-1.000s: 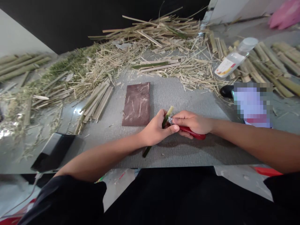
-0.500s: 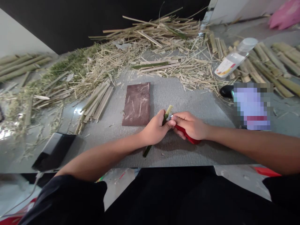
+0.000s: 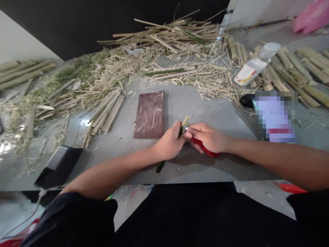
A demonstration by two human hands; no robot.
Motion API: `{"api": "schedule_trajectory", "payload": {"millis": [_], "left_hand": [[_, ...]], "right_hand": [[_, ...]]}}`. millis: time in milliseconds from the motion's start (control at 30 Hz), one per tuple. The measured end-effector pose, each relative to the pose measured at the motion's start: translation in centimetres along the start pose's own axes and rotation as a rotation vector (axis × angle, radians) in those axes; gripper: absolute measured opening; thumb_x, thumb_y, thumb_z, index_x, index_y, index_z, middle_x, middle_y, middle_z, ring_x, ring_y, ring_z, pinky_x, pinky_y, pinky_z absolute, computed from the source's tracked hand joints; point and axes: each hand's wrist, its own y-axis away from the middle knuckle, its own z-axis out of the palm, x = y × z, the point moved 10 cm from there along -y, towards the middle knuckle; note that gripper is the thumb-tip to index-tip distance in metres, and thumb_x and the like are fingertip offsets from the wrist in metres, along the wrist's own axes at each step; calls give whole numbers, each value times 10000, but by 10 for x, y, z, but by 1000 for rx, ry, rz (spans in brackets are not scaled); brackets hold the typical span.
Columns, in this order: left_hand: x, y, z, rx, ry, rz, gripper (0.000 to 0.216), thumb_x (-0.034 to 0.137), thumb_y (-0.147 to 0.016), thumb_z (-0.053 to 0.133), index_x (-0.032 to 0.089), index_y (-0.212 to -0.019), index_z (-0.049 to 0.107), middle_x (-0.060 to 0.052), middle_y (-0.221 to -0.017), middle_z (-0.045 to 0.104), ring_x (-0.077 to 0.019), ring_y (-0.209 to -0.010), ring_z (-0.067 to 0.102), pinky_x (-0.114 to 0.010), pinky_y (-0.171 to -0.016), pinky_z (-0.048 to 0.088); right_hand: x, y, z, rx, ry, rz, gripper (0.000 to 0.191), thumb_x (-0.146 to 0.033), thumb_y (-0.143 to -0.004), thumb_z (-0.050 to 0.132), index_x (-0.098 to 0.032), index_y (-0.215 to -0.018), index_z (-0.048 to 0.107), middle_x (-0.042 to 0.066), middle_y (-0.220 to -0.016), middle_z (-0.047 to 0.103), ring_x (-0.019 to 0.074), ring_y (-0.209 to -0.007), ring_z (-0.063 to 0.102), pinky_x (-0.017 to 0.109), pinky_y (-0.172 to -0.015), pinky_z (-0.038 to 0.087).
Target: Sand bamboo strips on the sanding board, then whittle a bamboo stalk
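Observation:
My left hand (image 3: 171, 141) is closed around a narrow green bamboo strip (image 3: 185, 120). The strip's pale end sticks out above the thumb, and its dark lower end shows below the wrist. My right hand (image 3: 209, 138) is wrapped round the red handle of a knife (image 3: 211, 153). A small part of its metal blade lies against the strip, next to my left thumb; the fingers hide the rest. Both hands meet just above the grey table. To their left lies a dusty brown leather-like pad (image 3: 149, 115).
Split bamboo strips (image 3: 109, 111) lie left of the pad, with shavings (image 3: 123, 65) heaped behind. A clear bottle (image 3: 253, 68), bamboo pieces (image 3: 290, 73) and a blurred-out phone (image 3: 276, 116) are at the right. A black device (image 3: 60, 166) with a cable stands near the left front edge.
Almost nothing differs. Both hands keep their hold on the strip and the knife, and the blade has shifted only very slightly against the strip.

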Motion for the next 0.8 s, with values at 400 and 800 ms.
{"api": "schedule_trajectory", "payload": {"millis": [400, 800], "left_hand": [[6, 2, 2, -26, 1, 29, 475, 638, -980, 602, 228, -912, 372, 5, -804, 527, -158, -723, 486, -331, -635, 391], [6, 4, 1, -35, -10, -5, 444, 601, -985, 612, 226, -952, 374, 6, -817, 527, -161, -732, 497, -332, -653, 394]], "right_hand": [[1, -1, 11, -248, -17, 115, 475, -581, -1074, 475, -213, -776, 514, -55, -467, 536, 99, -354, 466, 224, -395, 379], [1, -1, 9, -238, 2, 109, 452, -538, -1076, 494, -212, -763, 500, -49, -469, 529, 96, -358, 460, 216, -390, 388]]}}
